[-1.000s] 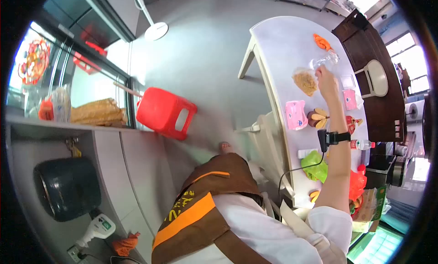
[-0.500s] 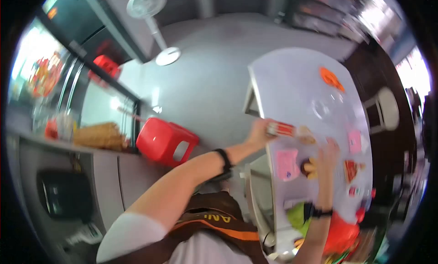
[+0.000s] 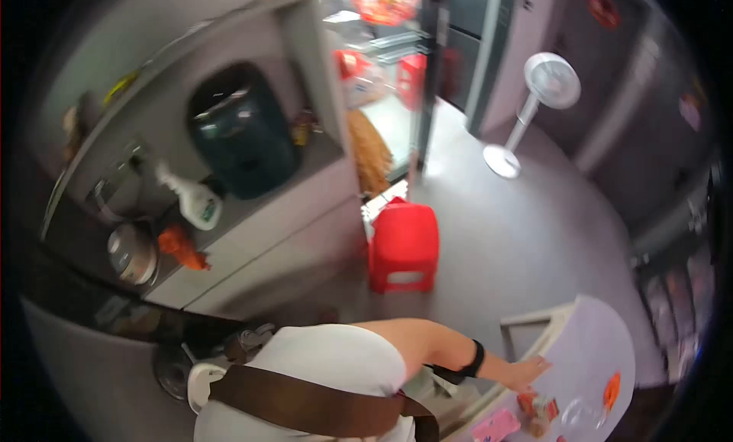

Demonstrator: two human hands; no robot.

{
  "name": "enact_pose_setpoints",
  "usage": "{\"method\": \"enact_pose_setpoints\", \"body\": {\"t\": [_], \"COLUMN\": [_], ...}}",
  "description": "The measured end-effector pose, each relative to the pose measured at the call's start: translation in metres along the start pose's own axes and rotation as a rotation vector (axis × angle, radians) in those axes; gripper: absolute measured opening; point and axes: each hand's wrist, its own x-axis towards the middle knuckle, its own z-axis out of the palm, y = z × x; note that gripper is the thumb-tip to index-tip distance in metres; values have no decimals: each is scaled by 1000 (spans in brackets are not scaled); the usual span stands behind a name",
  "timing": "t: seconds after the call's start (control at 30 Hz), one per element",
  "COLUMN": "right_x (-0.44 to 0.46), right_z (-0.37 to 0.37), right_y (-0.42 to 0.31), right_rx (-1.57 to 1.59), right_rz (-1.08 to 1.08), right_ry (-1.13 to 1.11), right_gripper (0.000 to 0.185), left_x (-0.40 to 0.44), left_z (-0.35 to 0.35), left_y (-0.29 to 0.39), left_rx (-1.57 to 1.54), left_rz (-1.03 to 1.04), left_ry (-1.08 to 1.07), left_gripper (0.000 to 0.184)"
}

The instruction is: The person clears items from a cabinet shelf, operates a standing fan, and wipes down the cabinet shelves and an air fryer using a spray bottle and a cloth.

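Note:
My left hand (image 3: pixel 527 372) reaches over the edge of the white table (image 3: pixel 592 335), a black band on its wrist. Its fingers look stretched out, with nothing visible in them, though the hand is small and blurred. Just below it on the table lie a red-and-white packet (image 3: pixel 548 408) and a tan item (image 3: pixel 538 427). A pink sheet (image 3: pixel 496 425) rests nearer my body. Beyond are a clear plastic piece (image 3: pixel 580 415) and an orange object (image 3: pixel 611 390). My right hand is out of the picture.
A red plastic stool (image 3: pixel 405 247) stands on the floor by a glass door. Behind it is a white standing fan (image 3: pixel 551 80). On the left counter are a dark green bin-like container (image 3: pixel 244 136), a spray bottle (image 3: pixel 200 204) and an orange cloth (image 3: pixel 182 248).
The view has swung left, bringing the counter into sight and most of the table out of it. The red-and-white packet has left my left hand. My right hand has dropped out of view.

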Motion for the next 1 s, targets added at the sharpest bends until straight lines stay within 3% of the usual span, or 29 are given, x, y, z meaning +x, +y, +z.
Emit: {"method": "enact_pose_setpoints", "body": {"t": [0.03,0.1,0.13,0.17,0.23,0.27,0.33,0.4,0.43,0.47,0.53,0.57,0.63,0.67,0.73,0.87,0.9,0.93,1.0], "right_x": [20,51,69,86,111,132,166,201,218,237,279,305,346,354,365,383,387,389,386], "right_z": [5,14,35,70,81,67,28,-10,-17,-38,-58,-68,-49,-50,-54,-47,-48,-48,-55], "right_y": [-20,-66,-88,-110,-189,-246,-353,-448,-499,-547,-646,-690,-775,-794,-821,-853,-853,-856,-857], "right_rx": [54,704,749,904,1107,1167,1267,1271,1350,1330,1365,1079,929,931,756,640,663,679,628], "right_rz": [-36,223,194,64,-211,-360,-711,-1043,-1112,-1111,-1136,-1141,-1153,-1146,-1186,-1078,-1088,-1094,-1104], "right_ry": [26,-194,-178,-225,-287,-296,-213,-31,44,25,81,19,29,37,-391,-436,-555,-678,-670], "right_gripper": [31,33,33,32,32,31,40,38,34,29,20,24,26,26,18,15,12,9,8], "left_x": [-23,-82,-120,-160,-243,-283,-368,-449,-489,-523,-600,-636,-705,-728,-767,-803,-802,-803,-797], "left_z": [-62,-187,-252,-310,-412,-455,-522,-556,-568,-580,-602,-610,-624,-628,-638,-661,-664,-672,-692], "left_y": [12,42,67,92,162,188,277,345,380,402,444,461,490,501,517,523,522,519,511], "left_rx": [47,58,87,109,553,672,1082,1398,1614,1598,1654,1604,1748,1755,1771,1325,1178,1168,1114], "left_rz": [-11,180,139,98,181,228,117,11,-61,-87,-297,-412,-665,-761,-835,-924,-977,-974,-986], "left_ry": [51,11,92,163,552,686,901,1145,1191,1362,1479,1583,1527,1534,1533,1620,1606,1617,1484], "left_gripper": [76,57,48,40,31,31,26,20,18,16,20,23,28,29,30,46,54,54,72]}}
